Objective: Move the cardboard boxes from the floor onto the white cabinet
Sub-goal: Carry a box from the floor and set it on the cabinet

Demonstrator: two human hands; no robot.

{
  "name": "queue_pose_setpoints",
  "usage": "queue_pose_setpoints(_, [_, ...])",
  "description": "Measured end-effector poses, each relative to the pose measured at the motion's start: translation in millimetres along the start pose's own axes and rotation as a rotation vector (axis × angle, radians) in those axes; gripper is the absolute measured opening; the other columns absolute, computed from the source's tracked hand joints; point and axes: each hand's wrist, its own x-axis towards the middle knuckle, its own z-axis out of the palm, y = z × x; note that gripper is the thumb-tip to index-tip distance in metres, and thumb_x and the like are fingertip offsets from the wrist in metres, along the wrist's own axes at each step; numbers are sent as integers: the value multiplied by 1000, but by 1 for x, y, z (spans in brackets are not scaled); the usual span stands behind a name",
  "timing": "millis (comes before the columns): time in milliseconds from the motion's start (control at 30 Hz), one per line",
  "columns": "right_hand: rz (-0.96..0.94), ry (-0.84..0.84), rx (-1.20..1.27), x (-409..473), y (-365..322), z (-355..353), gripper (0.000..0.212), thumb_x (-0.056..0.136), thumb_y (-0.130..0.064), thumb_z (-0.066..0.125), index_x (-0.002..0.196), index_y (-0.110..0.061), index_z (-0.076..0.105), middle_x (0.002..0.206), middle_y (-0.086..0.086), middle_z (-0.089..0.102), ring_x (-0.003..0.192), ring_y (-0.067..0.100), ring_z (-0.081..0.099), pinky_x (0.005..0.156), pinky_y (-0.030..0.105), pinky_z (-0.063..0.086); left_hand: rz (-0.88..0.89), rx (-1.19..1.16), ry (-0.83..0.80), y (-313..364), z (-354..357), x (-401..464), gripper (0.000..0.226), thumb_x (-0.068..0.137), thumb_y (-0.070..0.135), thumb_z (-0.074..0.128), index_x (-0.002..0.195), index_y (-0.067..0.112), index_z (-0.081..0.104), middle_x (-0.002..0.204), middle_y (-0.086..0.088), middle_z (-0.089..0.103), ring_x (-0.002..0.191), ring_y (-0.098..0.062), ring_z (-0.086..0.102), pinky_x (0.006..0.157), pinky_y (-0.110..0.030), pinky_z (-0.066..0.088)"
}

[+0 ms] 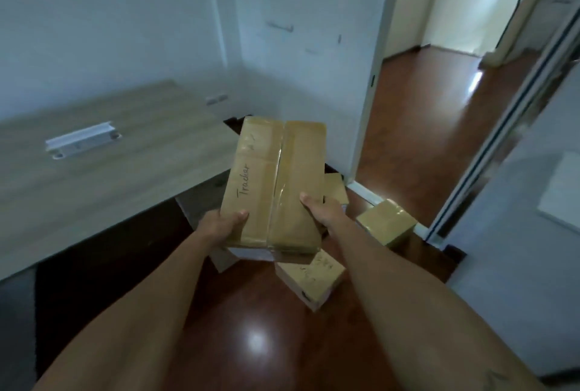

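A long cardboard box (276, 183), sealed down the middle with clear tape and marked with handwriting on its left flap, is held in the air above the floor (251, 321) by both hands. The left hand (224, 225) is wrapped round the near left corner, thumb laid on top; the right hand (320, 213) is wrapped round the near right edge, thumb likewise on the lid. Three more boxes are seen on the reddish wood floor below — one (309, 277) just under the held box with scribbled writing on top, one (387, 222) to the right near the sliding door (489, 152), and one (335, 188) partly hidden behind the right hand. To the left, a pale wood-grain surface (103, 171) is seen, with a white bracket (80, 141) lying on it — well apart from the box. An open doorway (433, 83) is seen beyond.
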Motion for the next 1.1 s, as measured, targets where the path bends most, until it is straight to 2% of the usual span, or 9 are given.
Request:
queue_pose_setpoints(100, [-36,129,54,-29,4,-65,84,74,-61,72,137,-8,55,136,10,59,120,34,59,99,47,51,96,27,-79,43,45,-22,64,87,47,69,134,5,58,134,-17,61,118,-34,60,84,-38,52])
queue_pose_setpoints(267, [-21,262,75,-65,19,-166,81,73,-64,71,133,-10,57,131,9,63,115,33,62,92,50,54,193,77,-209,103,122,-51,61,88,45,67,133,6,57,129,-14,64,101,-24,61,75,-32,53])
queue_pose_setpoints(400, [-21,372,110,-87,28,-249,89,73,-67,69,137,-7,52,136,10,58,120,33,59,101,47,49,278,111,-296,153,191,-68,64,86,47,69,132,2,58,127,-17,65,111,-32,63,89,-42,55])
queue_pose_setpoints(500, [-22,452,146,-89,38,-310,84,77,-63,68,138,-7,51,137,12,58,122,34,57,103,50,48,340,171,-352,194,245,-77,78,78,62,68,129,4,62,127,-15,65,117,-34,61,98,-43,53])
queue_pose_setpoints(633, [20,540,154,-85,45,-390,81,77,-66,65,133,-9,54,130,12,61,115,38,61,88,55,56,408,228,-400,248,326,-80,66,87,53,64,131,5,60,129,-15,63,118,-33,60,94,-40,51])
queue_pose_setpoints(767, [90,626,162,-77,48,-466,80,78,-67,64,131,-8,54,126,16,62,108,40,63,67,49,58,438,268,-484,299,403,-73,68,82,58,67,127,7,63,123,-13,67,108,-33,65,93,-45,56])
queue_pose_setpoints(900, [167,698,140,-58,47,-537,86,73,-71,64,128,-7,55,121,17,64,96,38,66,66,49,61,420,295,-540,344,475,-67,64,83,59,65,120,7,62,107,-11,68,96,-31,69,85,-45,60])
queue_pose_setpoints(1033, [199,675,147,-35,50,-589,84,67,-67,73,128,-10,59,116,15,66,92,37,69,68,52,62,373,312,-534,376,530,-53,69,82,63,63,121,5,61,100,-11,68,90,-30,69,85,-46,59])
queue_pose_setpoints(1100, [187,672,146,-21,48,-612,83,65,-65,75,126,-11,61,113,14,67,86,38,71,63,53,62,383,319,-518,396,551,-41,72,84,63,60,123,3,59,98,-12,68,86,-29,69,81,-45,60])
